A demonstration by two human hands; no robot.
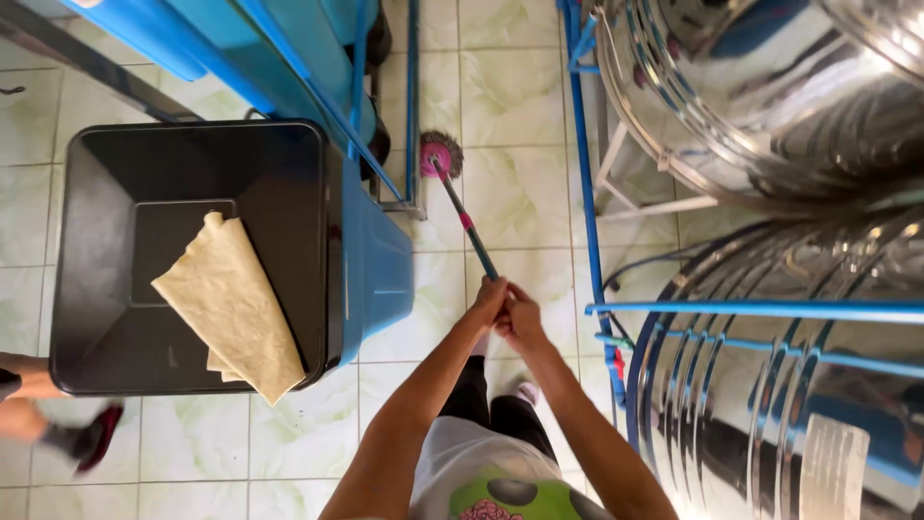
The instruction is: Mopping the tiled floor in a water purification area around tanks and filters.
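We hold the mop handle [469,226] with both hands closed around its upper end, the left hand [488,300] and the right hand [521,316] pressed close together, fingers wrapped tight on the pole. Our forearms run down from the grip toward the bottom of the view, where our white shirt with a green print [486,481] and dark trousers [491,404] show.

From our hands the thin pole, dark with pink bands, slants up and to the left across the floor. It ends in the mop head [440,154], a round pink hub ringed with dark bristly strands, which rests on the pale green tiled floor [510,183] just beside the foot of a blue metal frame [412,106].

To the left of the mop stands a big bin [380,260], blue on the outside and black within. A tan cloth [231,308] lies draped inside it, one corner hanging over the near rim. Above the bin sits more blue equipment [289,48] on the frame.

To the right of our hands rise two large shiny steel tanks [770,96], one above and one below, the lower one caged in blue tubing [760,310]. A blue upright post [582,173] runs between the tanks and the mop.

At the far left edge we see another person's leg and dark shoe [91,438] on the tiles, well apart from us
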